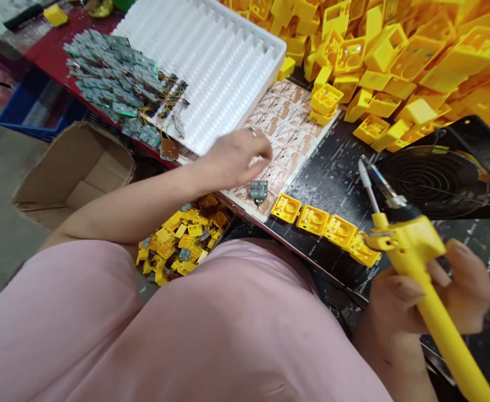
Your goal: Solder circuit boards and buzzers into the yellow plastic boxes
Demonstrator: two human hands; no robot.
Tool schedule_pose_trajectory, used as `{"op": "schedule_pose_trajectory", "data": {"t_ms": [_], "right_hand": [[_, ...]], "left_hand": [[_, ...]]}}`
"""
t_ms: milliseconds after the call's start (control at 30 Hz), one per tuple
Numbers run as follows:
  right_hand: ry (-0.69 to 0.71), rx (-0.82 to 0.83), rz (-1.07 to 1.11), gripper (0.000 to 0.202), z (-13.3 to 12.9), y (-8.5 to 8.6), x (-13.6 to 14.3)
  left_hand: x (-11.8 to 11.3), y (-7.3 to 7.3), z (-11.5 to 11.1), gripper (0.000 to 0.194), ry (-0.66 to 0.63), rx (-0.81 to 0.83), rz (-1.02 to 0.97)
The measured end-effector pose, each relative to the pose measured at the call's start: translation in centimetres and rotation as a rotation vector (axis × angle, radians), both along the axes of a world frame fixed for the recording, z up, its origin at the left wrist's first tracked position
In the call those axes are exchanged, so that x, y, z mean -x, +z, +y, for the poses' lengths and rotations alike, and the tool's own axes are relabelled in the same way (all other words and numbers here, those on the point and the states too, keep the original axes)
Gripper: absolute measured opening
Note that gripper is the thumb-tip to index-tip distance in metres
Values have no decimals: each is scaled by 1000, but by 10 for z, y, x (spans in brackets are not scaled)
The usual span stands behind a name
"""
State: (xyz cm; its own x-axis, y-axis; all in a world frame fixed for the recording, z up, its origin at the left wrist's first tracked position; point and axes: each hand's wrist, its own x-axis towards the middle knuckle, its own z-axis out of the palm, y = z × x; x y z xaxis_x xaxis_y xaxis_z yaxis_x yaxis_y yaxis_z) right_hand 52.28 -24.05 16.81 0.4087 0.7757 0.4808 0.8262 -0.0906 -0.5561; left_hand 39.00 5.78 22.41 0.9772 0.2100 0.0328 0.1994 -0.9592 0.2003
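My right hand (465, 298) is wrapped round a yellow soldering gun (416, 245), whose metal tip and feed tube point up and away from me. My left hand (238, 156) hovers over the patterned board with curled fingers, a gap showing between thumb and forefinger; it is slightly blurred and appears to hold nothing. Just below its fingertips lies a small circuit board (258, 190). A row of several small yellow plastic housings (313, 219) runs along the near edge of the bench, the closest one partly behind the soldering gun.
Many yellow housings (395, 61) are heaped at the back right, beside a black fan (429, 178). A white ridged foam tray (211, 61) has wired circuit boards (110, 72) piled at its left. Below stand a cardboard box (77, 173) and a blue crate (39, 125).
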Motion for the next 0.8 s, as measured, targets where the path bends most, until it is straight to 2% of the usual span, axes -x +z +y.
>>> {"op": "schedule_pose_trajectory", "data": {"t_ms": [67, 100, 200, 300, 400, 533, 667, 800], "right_hand": [[35, 36, -88, 39, -3, 2, -7], [50, 45, -125, 34, -6, 3, -11], [83, 48, -189, 16, -8, 7, -18], [106, 67, -218, 26, 1, 8, -15], [126, 111, -228, 44, 12, 5, -10], [107, 121, -232, 41, 14, 1, -8], [46, 116, -276, 44, 18, -3, -3], [37, 99, -313, 48, 26, 4, 4]], "left_hand": [[5, 1, 20, 34, 141, -114, 30], [5, 0, 27, 32, 169, -179, 87], [-2, -10, 34, 28, 131, -330, 242], [-12, -26, 30, 25, 116, -360, 233], [-13, -35, 31, 23, 121, -249, 151], [2, -27, 37, 31, 178, -58, -68], [10, -17, 33, 35, 173, 316, -192], [2, -21, 24, 34, 146, 623, -222]]}}
